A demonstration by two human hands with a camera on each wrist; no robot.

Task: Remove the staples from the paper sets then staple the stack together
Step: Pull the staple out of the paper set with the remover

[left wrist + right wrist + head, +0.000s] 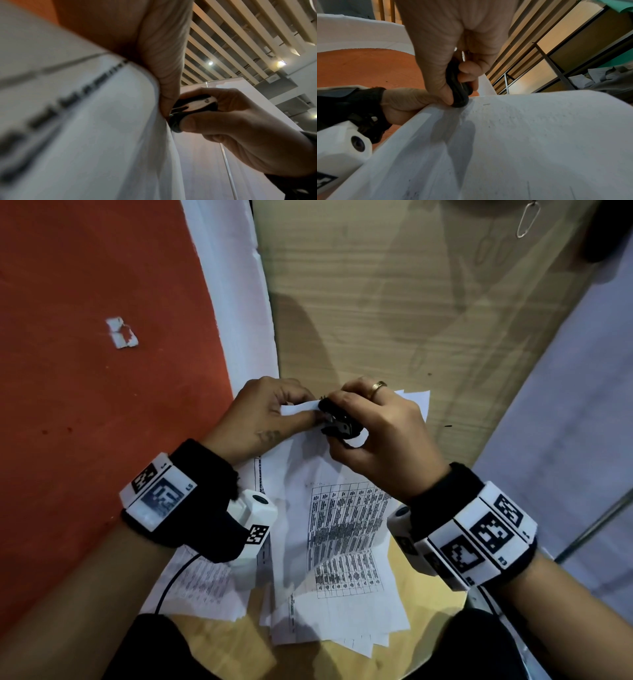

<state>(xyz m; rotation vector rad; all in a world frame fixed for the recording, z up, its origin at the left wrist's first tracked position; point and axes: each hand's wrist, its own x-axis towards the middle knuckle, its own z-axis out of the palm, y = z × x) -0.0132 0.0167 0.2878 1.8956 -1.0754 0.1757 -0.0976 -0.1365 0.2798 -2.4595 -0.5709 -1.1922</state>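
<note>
At the centre of the head view, both hands meet over the top corner of a set of white printed paper sheets (342, 529) that spreads down toward the lower middle of the frame on a pale wood-grain surface (394, 302). The left hand (270, 416) pinches that corner between thumb and fingers, lifting it off the sheets beneath. The right hand (383, 433), with a gold ring on one finger, has its thumb and curled fingers closed round a small black staple remover with metal claws (339, 422), whose claws press against the pinched corner right beside the left thumb. In the right wrist view a short thin staple (486, 104) lies flat in the paper just right of the remover's tip. More loose printed sheets fan out underneath, at the lower left and bottom of the head view. A metal paper clip (527, 219) lies at the upper right of that frame, well apart from the hands. No container shows in any view.
</note>
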